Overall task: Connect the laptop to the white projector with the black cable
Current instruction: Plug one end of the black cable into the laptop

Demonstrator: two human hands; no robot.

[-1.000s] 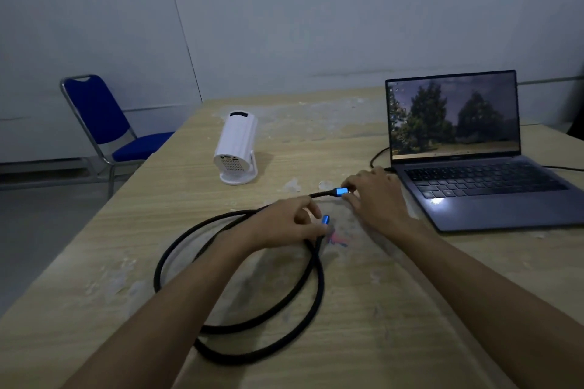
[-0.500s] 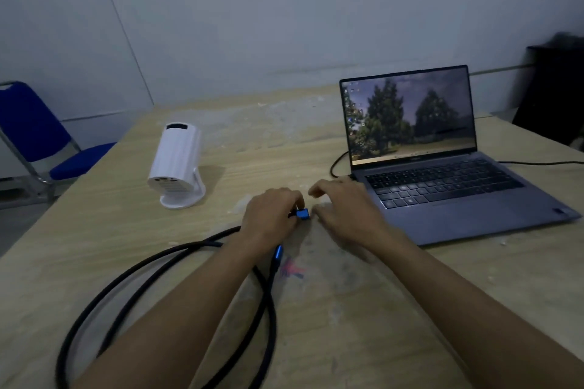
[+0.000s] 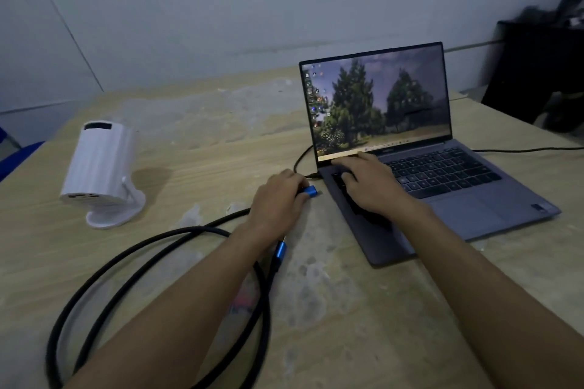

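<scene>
Left hand [image 3: 278,199] pinches blue-shelled plug [image 3: 309,192] of thick black cable [image 3: 151,249], just beside open grey laptop [image 3: 442,186] left edge | right hand [image 3: 371,186] flat on keyboard, gripping nothing, steadying | tip: level plug with port, push straight | second plug [image 3: 280,251] lies loose on table; white cylindrical projector [image 3: 101,167] well apart, unconnected

A single head-worn camera looks forward and down from above the near edge of the wooden table [image 3: 196,161], close over the person's forearms. Its wide angle bends the table edges. The open laptop [image 3: 442,180] sits right of centre, the white projector [image 3: 101,167] at the left, both in the middle distance. The grey wall [image 3: 252,9] fills the far upper part. No second view exists to share any part of the scene.
</scene>
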